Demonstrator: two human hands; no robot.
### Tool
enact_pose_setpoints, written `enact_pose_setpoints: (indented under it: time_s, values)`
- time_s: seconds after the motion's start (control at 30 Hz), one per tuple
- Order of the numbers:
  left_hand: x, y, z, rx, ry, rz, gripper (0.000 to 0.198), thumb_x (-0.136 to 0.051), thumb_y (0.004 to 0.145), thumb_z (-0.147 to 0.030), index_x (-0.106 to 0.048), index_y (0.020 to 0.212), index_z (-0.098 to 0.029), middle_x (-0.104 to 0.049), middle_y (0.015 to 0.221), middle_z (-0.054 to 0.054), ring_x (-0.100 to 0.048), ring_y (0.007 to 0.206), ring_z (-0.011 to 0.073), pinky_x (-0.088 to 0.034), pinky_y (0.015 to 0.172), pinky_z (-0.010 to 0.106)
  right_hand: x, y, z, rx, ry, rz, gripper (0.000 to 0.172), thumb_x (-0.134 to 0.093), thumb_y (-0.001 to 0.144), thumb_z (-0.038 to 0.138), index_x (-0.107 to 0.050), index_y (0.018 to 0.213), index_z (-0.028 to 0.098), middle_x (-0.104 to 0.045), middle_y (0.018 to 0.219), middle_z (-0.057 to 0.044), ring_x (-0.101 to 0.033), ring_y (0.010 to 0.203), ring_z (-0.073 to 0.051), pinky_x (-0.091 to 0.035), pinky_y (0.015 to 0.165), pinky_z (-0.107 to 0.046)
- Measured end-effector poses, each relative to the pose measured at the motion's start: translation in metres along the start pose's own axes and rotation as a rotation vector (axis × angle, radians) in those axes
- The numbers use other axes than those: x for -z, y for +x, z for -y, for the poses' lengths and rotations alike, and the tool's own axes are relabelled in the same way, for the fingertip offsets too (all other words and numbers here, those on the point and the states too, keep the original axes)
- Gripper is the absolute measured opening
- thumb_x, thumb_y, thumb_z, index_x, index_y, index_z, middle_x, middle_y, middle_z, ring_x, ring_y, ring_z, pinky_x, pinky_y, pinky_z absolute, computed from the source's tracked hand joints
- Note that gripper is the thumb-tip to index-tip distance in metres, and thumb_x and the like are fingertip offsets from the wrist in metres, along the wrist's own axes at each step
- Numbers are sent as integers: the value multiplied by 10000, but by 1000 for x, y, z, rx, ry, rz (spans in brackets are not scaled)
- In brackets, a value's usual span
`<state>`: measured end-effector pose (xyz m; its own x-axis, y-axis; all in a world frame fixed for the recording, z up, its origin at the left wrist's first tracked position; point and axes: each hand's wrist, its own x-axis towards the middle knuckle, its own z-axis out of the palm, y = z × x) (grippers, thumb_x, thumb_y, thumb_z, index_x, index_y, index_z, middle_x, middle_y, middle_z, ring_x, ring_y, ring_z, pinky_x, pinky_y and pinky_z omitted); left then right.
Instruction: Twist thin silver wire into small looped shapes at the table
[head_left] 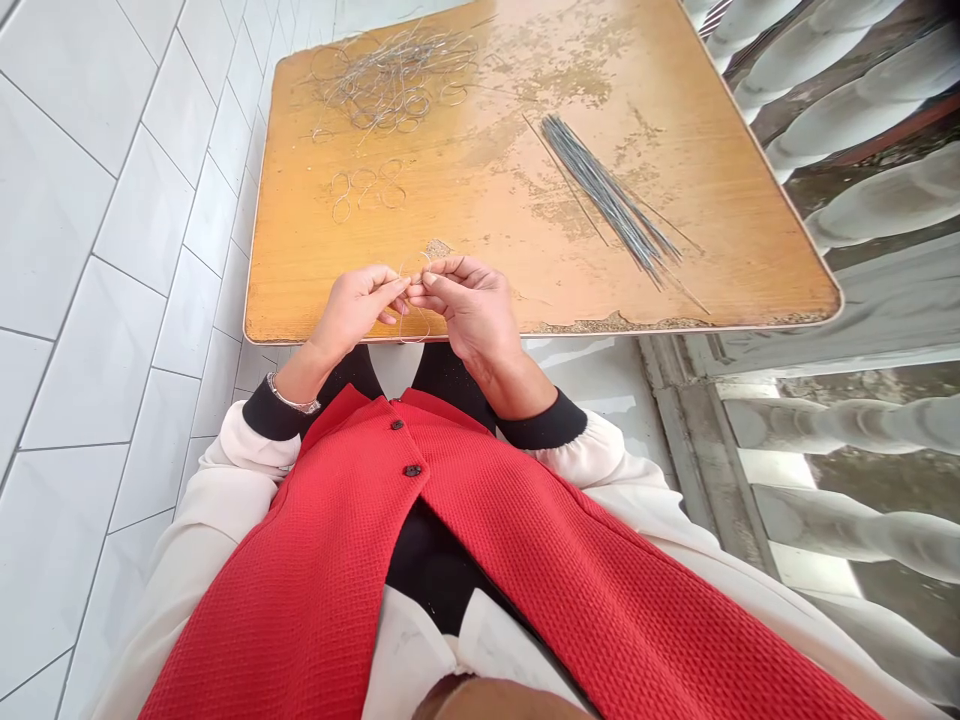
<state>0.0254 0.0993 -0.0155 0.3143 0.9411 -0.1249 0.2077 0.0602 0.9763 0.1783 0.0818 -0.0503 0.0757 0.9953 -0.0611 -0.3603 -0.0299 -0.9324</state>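
Observation:
Over the near edge of the table, my left hand (364,305) and my right hand (476,305) meet fingertip to fingertip. Both pinch a thin piece of wire (415,338) bent into loops, one loop showing above the fingers and another below. The exact spot where the fingertips grip the wire is partly hidden. Just beyond my left hand lie several small bent wire loops (367,188). To the right of my right hand rests a bundle of straight grey wires (607,195), a few of them splayed loose at its sides.
A tangled heap of looped wire (397,80) sits at the far left of the worn wooden table (480,200). White wall tiles (150,200) run close along the left. A balustrade of pale stone (885,195) stands on the right.

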Motion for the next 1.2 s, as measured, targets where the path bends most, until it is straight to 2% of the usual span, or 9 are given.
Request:
enact_pose_setpoints:
  time_s: [0.17,0.37,0.57,0.77,0.93,1.07,1.2]
  values:
    - [2,-1,-1,26,-26,11,250,-629,949,-306,-629,757,-146,-700,694,10,-662,667,67,-517,607,171,1,2,0,-42,53,16,174,-781,765,185,-608,764,204,-714,785,15,-719,716,-104,-630,775,-266]
    - [3,-1,0,30,-27,-16,207,-632,928,-213,-608,733,-148,-671,670,-6,-654,666,63,-504,603,163,6,2,6,-154,64,83,148,-779,758,169,-634,773,196,-705,747,17,-692,640,-95,-614,666,-235]
    - [-2,-1,6,-20,-36,-31,210,-629,942,-270,-614,767,-155,-685,715,-7,-655,683,58,-509,610,153,4,2,-2,-80,88,57,167,-806,766,235,-640,765,217,-697,752,15,-675,673,-101,-619,705,-249]
    - [-1,-6,3,-70,-40,25,225,-642,931,-365,-641,830,-164,-712,813,9,-683,779,77,-528,627,149,4,3,-5,-14,46,58,215,-817,759,316,-620,771,231,-675,762,14,-674,710,-114,-619,751,-274]
    - [0,-6,5,-129,-23,36,166,-721,861,-282,-630,791,-162,-678,770,-15,-637,720,63,-521,606,150,4,2,0,-50,67,52,206,-800,745,291,-607,765,222,-669,767,23,-641,652,-91,-599,685,-246]
    - [-2,-7,7,-139,-88,68,103,-642,904,-219,-622,815,-170,-701,803,-7,-662,747,70,-527,603,154,0,2,3,-57,105,63,183,-787,736,239,-608,768,219,-644,729,34,-579,589,-74,-576,653,-242]
    - [-3,-6,7,-100,-92,73,121,-626,923,-233,-603,818,-176,-709,808,-1,-682,763,79,-537,616,160,-1,1,4,13,47,71,210,-782,776,269,-576,779,228,-633,748,35,-553,577,-77,-543,622,-250]
